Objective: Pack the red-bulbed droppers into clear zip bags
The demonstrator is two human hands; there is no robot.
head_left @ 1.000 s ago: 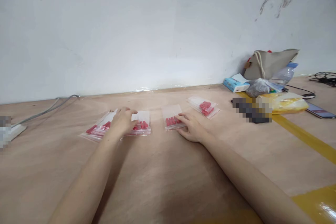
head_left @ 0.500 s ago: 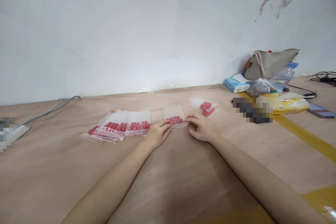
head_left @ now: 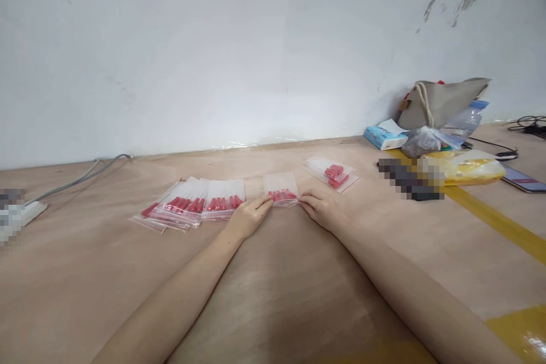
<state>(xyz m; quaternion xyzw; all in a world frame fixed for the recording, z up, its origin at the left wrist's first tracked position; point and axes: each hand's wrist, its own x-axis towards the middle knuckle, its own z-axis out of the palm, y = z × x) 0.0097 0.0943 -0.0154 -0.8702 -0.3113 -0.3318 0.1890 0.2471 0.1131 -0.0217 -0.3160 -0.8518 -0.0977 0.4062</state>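
Between my hands a clear zip bag (head_left: 279,182) lies on the table, its zip edge toward me, with several small red pieces (head_left: 280,194) lined up inside. My left hand (head_left: 251,216) pinches the bag's near left corner, fingers closed. At the near right corner my right hand (head_left: 321,209) pinches the bag's edge the same way. Just left of my left hand, a fanned row of similar zip bags (head_left: 187,199) holds more red pieces. Beyond my right hand lie more overlapping zip bags (head_left: 335,173) with red pieces in them.
Brown paper covers the table (head_left: 239,296), crossed by yellow tape (head_left: 490,216). At the back right are a blue tissue pack (head_left: 385,136), a grey bag (head_left: 447,102), a yellow plastic package (head_left: 467,169) and a phone (head_left: 526,178). A grey cable (head_left: 81,183) runs along the left.
My right-hand fingers, previously more spread, have closed on the bag's near right corner. My left hand has shifted slightly left. The red pieces now sit straighter in a row.
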